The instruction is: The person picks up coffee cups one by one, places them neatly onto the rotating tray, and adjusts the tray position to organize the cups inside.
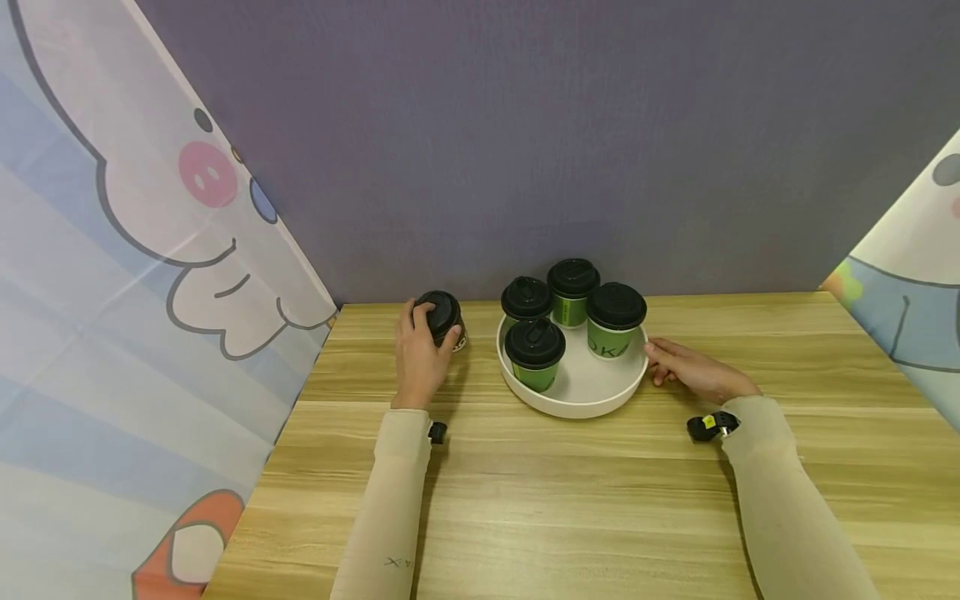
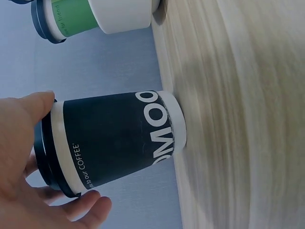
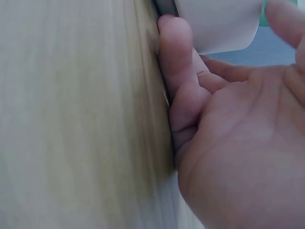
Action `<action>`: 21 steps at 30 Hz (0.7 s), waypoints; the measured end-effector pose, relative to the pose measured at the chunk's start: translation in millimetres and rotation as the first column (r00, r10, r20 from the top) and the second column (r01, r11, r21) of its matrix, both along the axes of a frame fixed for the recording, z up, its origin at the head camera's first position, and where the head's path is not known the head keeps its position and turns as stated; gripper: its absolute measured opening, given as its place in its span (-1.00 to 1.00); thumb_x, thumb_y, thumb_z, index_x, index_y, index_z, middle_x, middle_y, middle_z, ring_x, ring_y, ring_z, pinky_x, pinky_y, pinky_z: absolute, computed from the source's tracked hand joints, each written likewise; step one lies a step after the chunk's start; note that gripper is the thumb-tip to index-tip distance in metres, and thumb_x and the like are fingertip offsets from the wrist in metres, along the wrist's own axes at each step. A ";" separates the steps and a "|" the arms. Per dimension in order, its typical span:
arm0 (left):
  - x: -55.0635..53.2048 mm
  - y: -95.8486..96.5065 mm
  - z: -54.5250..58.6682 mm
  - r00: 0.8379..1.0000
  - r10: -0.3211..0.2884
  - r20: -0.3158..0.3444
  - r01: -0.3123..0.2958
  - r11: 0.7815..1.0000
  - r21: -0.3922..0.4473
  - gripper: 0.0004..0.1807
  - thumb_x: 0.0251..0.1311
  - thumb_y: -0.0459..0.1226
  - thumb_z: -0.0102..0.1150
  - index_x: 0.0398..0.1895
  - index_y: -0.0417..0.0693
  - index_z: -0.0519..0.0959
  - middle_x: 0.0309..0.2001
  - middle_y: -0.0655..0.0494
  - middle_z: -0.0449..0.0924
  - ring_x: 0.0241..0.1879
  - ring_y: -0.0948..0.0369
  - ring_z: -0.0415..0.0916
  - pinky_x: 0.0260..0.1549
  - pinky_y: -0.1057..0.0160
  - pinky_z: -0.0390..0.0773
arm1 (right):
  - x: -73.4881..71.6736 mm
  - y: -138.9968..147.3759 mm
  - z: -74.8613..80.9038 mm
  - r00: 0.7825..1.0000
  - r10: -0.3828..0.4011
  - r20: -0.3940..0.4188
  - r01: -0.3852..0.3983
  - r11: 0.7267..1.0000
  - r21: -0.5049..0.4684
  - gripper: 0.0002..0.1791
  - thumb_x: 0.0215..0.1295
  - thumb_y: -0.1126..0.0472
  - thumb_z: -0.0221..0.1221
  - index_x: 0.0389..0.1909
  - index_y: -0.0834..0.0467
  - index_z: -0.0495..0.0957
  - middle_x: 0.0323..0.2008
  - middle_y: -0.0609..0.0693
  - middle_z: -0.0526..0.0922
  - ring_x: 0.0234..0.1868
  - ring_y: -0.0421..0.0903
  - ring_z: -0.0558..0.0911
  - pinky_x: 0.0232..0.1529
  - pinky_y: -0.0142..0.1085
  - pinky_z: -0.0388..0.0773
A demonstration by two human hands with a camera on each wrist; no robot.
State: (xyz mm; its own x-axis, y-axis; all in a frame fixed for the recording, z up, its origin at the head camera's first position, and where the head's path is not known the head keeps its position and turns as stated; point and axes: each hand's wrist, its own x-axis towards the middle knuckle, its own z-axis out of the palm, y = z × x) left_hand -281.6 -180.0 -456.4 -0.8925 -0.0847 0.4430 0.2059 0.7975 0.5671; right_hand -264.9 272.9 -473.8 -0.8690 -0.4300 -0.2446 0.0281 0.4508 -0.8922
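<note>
A paper coffee cup [image 2: 112,138] with a dark sleeve, white lettering and a black lid stands on the wooden table, left of the tray. My left hand [image 1: 422,358] grips it from above, thumb and fingers around the lid. The round white tray [image 1: 573,409] carries several green paper cups with black lids, among them a front-left cup [image 1: 535,354] and a right-hand cup [image 1: 615,321]. At the tray's right edge, my right hand [image 1: 693,371] holds the rim, thumb above and curled fingers low against the table. The right wrist view shows only part of the tray [image 3: 221,24].
A grey partition [image 1: 525,150] rises behind the table [image 1: 570,508]. Cartoon-printed curtains hang at the left [image 1: 112,333] and right. Small black devices are strapped at both wrists, the right one [image 1: 708,426] bearing a yellow mark.
</note>
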 end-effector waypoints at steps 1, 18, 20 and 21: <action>0.1 0.0 0.0 1.000 -0.003 0.002 0.003 1.000 0.003 -0.36 0.38 0.07 0.23 0.35 -0.06 0.35 0.55 -0.22 0.09 0.50 -0.20 0.16 0.40 -0.24 0.30 | -0.4 -0.2 -0.6 1.000 -0.003 -0.005 0.003 1.000 -0.009 -0.33 0.70 -0.10 -0.28 0.43 0.41 0.14 -0.12 0.12 0.46 -0.21 -0.12 0.52 -0.10 -0.39 0.49; 1.2 -0.6 2.4 1.000 0.006 -0.014 -0.006 1.000 0.014 -0.39 0.30 0.07 0.33 0.25 -0.04 0.40 0.46 -0.20 0.24 0.40 -0.18 0.29 0.36 -0.20 0.36 | -2.0 -3.1 -1.2 0.998 -0.066 -0.002 0.066 0.998 -0.013 -0.46 0.71 -0.05 -0.28 0.18 0.38 0.31 -0.23 0.05 0.49 -0.31 -0.14 0.55 -0.20 -0.38 0.36; 1.5 -1.9 2.8 1.000 0.013 -0.024 -0.013 1.000 0.021 -0.39 0.27 0.07 0.35 0.22 -0.04 0.41 0.41 -0.20 0.27 0.38 -0.17 0.30 0.34 -0.20 0.37 | -2.0 -2.8 -0.2 0.998 -0.055 -0.001 0.055 0.998 -0.012 -0.45 0.71 -0.04 -0.27 0.25 0.40 0.28 -0.24 0.06 0.50 -0.30 -0.14 0.56 -0.19 -0.39 0.36; 1.7 -2.7 3.1 0.999 0.016 -0.029 -0.015 1.000 0.025 -0.39 0.26 0.07 0.37 0.21 -0.04 0.42 0.39 -0.20 0.28 0.37 -0.16 0.31 0.34 -0.20 0.38 | -2.1 -2.4 0.3 0.999 -0.054 0.005 0.054 0.998 -0.012 -0.44 0.71 -0.03 -0.26 0.31 0.40 0.25 -0.24 0.05 0.51 -0.30 -0.15 0.56 -0.18 -0.40 0.37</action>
